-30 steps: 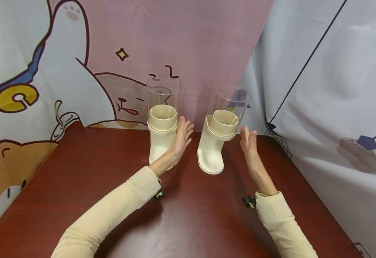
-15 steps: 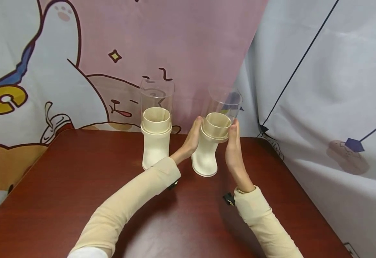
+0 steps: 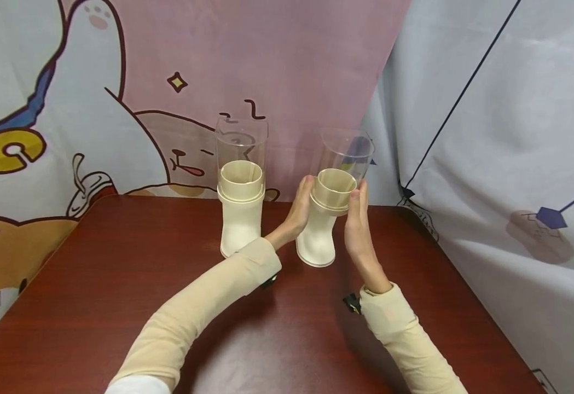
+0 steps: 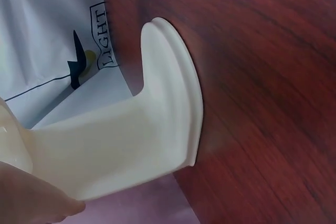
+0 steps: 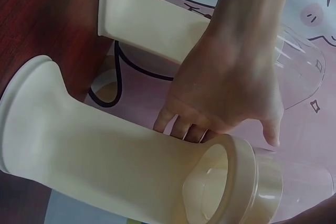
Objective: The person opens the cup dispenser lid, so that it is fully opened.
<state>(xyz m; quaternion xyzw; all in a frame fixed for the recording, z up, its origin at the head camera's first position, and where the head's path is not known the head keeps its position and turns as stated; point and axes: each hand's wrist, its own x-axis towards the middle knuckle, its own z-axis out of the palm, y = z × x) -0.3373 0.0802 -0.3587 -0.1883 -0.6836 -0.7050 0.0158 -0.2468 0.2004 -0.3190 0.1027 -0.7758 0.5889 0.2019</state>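
Two cream boot-shaped holders, each with a clear cylinder on top, stand on the table. My left hand point(image 3: 300, 210) presses the left side of the right-hand boot-shaped holder point(image 3: 316, 239), just below its raised ring. On the opposite side my right hand point(image 3: 358, 230) touches it with straight fingers and the thumb up. The toe faces me, and in the left wrist view the foot of this holder point(image 4: 163, 98) is at the tabletop. The other boot-shaped holder point(image 3: 239, 219) stands apart to the left, its toe partly hidden by my left sleeve.
The dark red wooden table point(image 3: 134, 284) runs back to a printed curtain point(image 3: 306, 65). Another white curtain point(image 3: 488, 142) hangs along the right edge. A small black device point(image 3: 352, 302) is worn at my right wrist.
My left hand has moved right, away from the left holder, onto the right holder. My right hand has moved left to meet it. Over the last half second little has shifted.
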